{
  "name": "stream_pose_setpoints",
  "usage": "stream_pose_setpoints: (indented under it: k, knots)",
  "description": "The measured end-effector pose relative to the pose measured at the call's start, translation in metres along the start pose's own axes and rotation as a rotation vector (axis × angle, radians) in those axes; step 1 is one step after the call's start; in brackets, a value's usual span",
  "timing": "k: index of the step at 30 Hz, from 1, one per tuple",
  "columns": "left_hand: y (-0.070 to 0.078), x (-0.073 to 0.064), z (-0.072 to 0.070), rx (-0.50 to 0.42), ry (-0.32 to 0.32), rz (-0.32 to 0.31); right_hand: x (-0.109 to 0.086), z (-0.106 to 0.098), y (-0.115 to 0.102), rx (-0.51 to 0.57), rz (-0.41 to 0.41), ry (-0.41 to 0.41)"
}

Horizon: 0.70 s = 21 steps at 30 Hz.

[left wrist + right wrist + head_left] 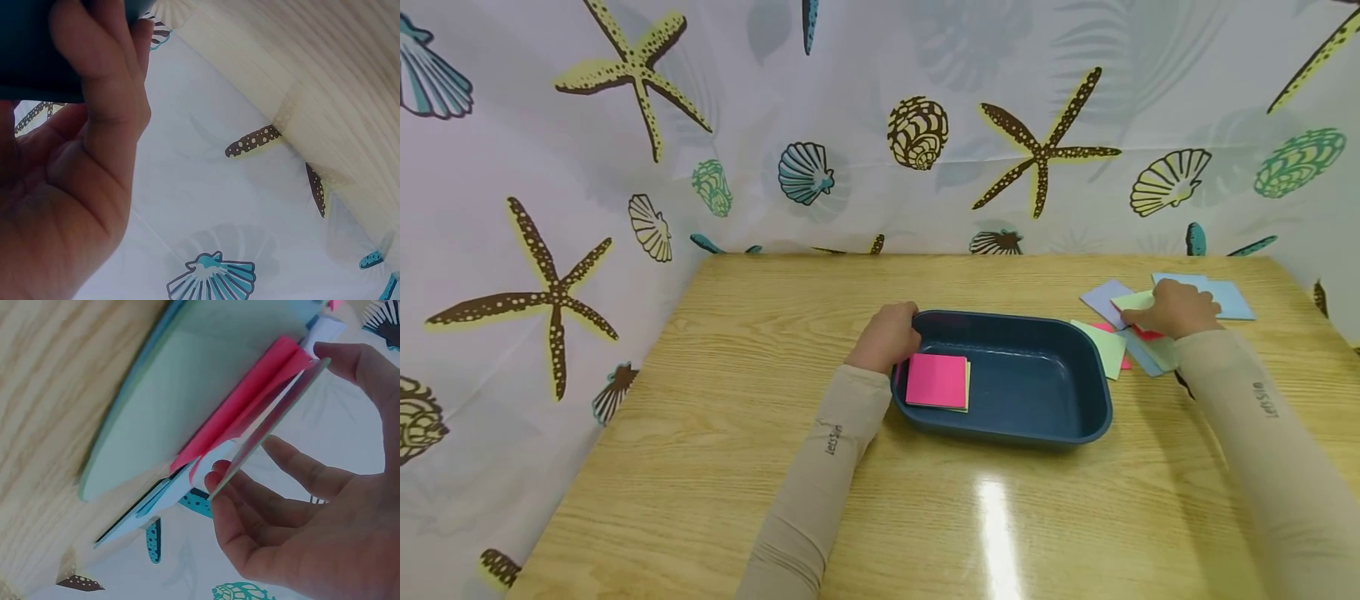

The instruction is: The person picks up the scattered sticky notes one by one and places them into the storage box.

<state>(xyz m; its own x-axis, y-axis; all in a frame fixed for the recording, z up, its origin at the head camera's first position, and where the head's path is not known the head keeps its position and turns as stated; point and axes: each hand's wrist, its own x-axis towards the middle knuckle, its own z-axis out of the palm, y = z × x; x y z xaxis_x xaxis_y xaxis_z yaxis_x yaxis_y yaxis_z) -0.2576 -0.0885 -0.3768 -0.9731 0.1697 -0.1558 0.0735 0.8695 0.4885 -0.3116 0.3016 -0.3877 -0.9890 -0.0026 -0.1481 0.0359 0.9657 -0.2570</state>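
Observation:
My left hand (pixel 889 337) grips the left end of a dark blue plastic tub (pixel 1015 392), fingers and thumb on either side of its wall in the left wrist view. Inside the tub, at its left end, lies a small stack of sticky notes (pixel 936 380), bright pink on top with pale yellow below. Over the loose notes at the right, my right hand (pixel 1180 308) pinches a light green sticky note (pixel 270 430) by its edges. Pink notes (pixel 244 406) stand curled just beneath it, beside a larger-looking pale green note (pixel 169 381).
Scattered right of the tub are a pale green note (pixel 1103 350), a lilac note (pixel 1107 298) and light blue notes (pixel 1231 300), some overlapping. All lie on a wooden table (pixel 737 400). A curtain (pixel 865 92) with shells and starfish borders the table's back and sides.

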Motion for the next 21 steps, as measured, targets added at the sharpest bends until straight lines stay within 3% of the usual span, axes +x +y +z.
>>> stream_pose_setpoints:
  k: [4, 11, 21]
  knots:
    - [0.0, 0.0, 0.0, -0.005, -0.007, -0.002, -0.003, -0.003, -0.008, 0.033, -0.028, 0.06]
    - [0.0, -0.001, -0.002, 0.006, -0.01, 0.007, -0.015, -0.021, -0.038, 0.135, -0.172, 0.146]
    - [0.002, -0.001, -0.002, 0.01, -0.025, -0.007, -0.051, -0.045, -0.116, 0.202, -0.35, 0.037]
